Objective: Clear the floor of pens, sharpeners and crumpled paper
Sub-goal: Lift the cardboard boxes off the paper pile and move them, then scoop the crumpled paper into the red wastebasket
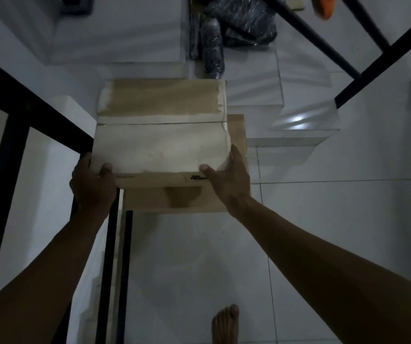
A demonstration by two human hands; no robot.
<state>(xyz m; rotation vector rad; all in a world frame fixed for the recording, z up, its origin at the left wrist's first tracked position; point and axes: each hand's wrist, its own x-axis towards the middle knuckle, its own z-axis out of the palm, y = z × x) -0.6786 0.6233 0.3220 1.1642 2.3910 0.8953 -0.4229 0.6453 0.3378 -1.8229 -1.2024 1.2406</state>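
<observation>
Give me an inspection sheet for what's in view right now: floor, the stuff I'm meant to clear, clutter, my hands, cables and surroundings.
Surface: white tiled floor, dimly lit, bare where visible.
Job's things: nothing seen; no pens, sharpeners or crumpled paper in view.
Clutter: taped cardboard box held above the floor, a second cardboard piece beneath it; dark plastic-wrapped bundle at the top; orange item at the top edge, too cut off to identify.
Grippers: left hand grips the box's near left corner; right hand grips its near right corner.
Cables: nothing seen.
Surroundings: black metal frame on the left, black bars upper right, a bare foot on the tiles.
</observation>
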